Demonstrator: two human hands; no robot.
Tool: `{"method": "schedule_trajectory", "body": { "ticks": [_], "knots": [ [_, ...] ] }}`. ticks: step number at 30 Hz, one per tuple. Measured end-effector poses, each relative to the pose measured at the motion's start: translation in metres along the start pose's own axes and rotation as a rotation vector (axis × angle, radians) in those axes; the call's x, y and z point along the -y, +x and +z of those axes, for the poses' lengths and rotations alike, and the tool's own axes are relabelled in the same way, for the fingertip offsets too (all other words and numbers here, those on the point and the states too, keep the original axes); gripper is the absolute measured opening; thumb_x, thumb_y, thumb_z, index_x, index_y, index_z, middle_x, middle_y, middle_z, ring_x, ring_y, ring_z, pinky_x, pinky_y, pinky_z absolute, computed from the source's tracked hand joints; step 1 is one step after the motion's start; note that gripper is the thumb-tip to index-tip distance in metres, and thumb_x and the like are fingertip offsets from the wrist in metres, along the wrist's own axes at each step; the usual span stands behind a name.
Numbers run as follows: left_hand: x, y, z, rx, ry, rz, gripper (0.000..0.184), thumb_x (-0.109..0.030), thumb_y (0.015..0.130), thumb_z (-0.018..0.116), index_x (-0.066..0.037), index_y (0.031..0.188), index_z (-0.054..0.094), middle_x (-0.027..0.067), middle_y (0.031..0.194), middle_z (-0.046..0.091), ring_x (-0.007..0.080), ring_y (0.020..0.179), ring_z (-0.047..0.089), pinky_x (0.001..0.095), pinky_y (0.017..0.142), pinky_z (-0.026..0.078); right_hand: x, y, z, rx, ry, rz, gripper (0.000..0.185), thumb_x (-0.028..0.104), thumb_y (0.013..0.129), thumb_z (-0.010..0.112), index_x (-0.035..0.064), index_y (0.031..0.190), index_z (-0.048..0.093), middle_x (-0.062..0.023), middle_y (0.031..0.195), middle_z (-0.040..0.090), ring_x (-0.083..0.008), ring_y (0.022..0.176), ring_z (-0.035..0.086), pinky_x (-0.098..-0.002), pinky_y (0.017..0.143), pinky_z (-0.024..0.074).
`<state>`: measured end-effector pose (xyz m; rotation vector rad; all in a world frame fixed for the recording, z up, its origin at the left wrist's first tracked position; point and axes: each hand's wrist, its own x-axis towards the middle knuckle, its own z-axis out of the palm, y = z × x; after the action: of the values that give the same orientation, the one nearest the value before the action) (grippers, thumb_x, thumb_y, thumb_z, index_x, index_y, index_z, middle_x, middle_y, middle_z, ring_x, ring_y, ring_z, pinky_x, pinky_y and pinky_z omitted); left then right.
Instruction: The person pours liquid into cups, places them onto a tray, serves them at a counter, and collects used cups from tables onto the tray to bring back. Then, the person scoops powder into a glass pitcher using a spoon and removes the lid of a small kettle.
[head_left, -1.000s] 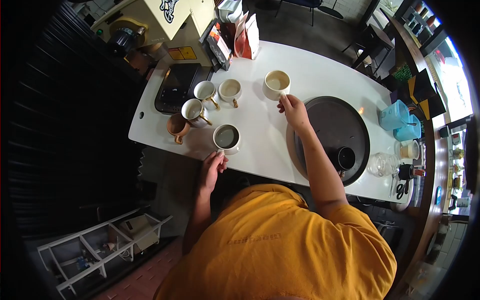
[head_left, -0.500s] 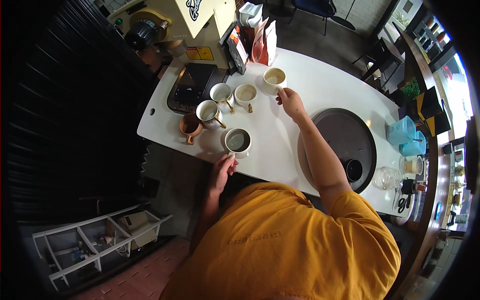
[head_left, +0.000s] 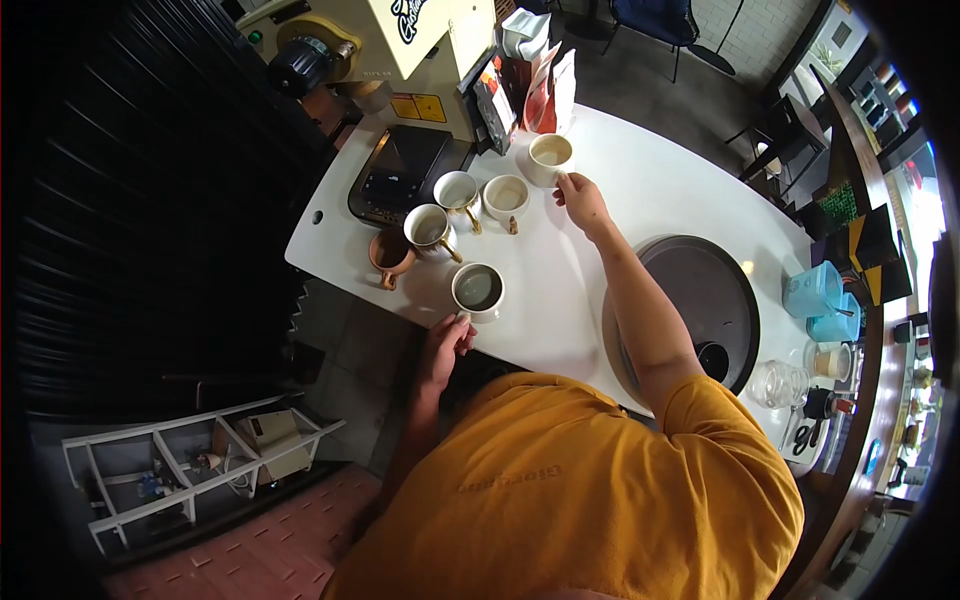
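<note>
My left hand [head_left: 452,338] pinches the handle of a grey-glazed mug [head_left: 478,290] near the counter's front edge. Farther back, my right hand [head_left: 580,200] has its fingers closed on the handle of a cream mug [head_left: 548,160]. Both mugs are upright; whether their bases touch the counter I cannot tell. Between them and the scale stand a cream cup [head_left: 506,198], two white mugs with gold handles, one at the back [head_left: 457,190] and one in front [head_left: 430,228], and a brown cup [head_left: 391,252].
A black scale [head_left: 400,165] sits below a cream coffee grinder [head_left: 430,50], with coffee bags [head_left: 545,95] beside it. On the right of the white counter [head_left: 560,300] are a round dark tray [head_left: 700,280] holding a black cup, blue containers [head_left: 812,290], a clear jar [head_left: 778,384] and scissors [head_left: 803,436].
The view has shifted slightly, so the counter appears farther right and lower. Both held mugs have come a little nearer the group of cups. My grip on each handle is the same.
</note>
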<state>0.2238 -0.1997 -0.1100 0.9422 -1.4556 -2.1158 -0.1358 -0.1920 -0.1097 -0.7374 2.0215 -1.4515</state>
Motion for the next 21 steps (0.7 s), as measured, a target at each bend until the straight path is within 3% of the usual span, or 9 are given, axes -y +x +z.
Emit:
{"method": "schedule_trajectory", "body": {
  "ticks": [14, 20, 21],
  "knots": [
    [0.004, 0.001, -0.003, -0.013, -0.016, -0.027, 0.027, -0.028, 0.098, 0.054, -0.008, 0.080, 0.056, 0.0001, 0.076, 0.058, 0.0073, 0.066, 0.051, 0.0233, 0.060, 0.039, -0.002, 0.023, 0.004, 0.008, 0.011, -0.001, 0.041, 0.033, 0.101, 0.049, -0.0036, 0.102, 0.065, -0.0094, 0.083, 0.067, -0.0157, 0.074, 0.063, -0.0308, 0.073, 0.0508],
    [0.002, 0.002, -0.004, 0.014, -0.015, -0.048, 0.020, -0.024, 0.096, 0.055, -0.010, 0.082, 0.055, 0.0038, 0.083, 0.064, 0.0093, 0.069, 0.056, 0.0233, 0.061, 0.041, -0.008, 0.027, 0.005, 0.013, 0.029, 0.004, 0.040, 0.033, 0.101, 0.048, -0.0034, 0.103, 0.064, -0.0093, 0.084, 0.067, -0.0153, 0.074, 0.063, -0.0308, 0.073, 0.0508],
    [0.001, 0.002, -0.002, 0.009, -0.008, -0.041, 0.024, -0.026, 0.097, 0.054, -0.007, 0.083, 0.057, 0.0014, 0.077, 0.059, 0.0084, 0.067, 0.053, 0.0232, 0.060, 0.040, -0.009, 0.028, 0.005, 0.019, 0.025, 0.005, 0.040, 0.033, 0.102, 0.048, -0.0034, 0.104, 0.064, -0.0093, 0.084, 0.067, -0.0152, 0.074, 0.063, -0.0307, 0.073, 0.0508]
  ]
}}
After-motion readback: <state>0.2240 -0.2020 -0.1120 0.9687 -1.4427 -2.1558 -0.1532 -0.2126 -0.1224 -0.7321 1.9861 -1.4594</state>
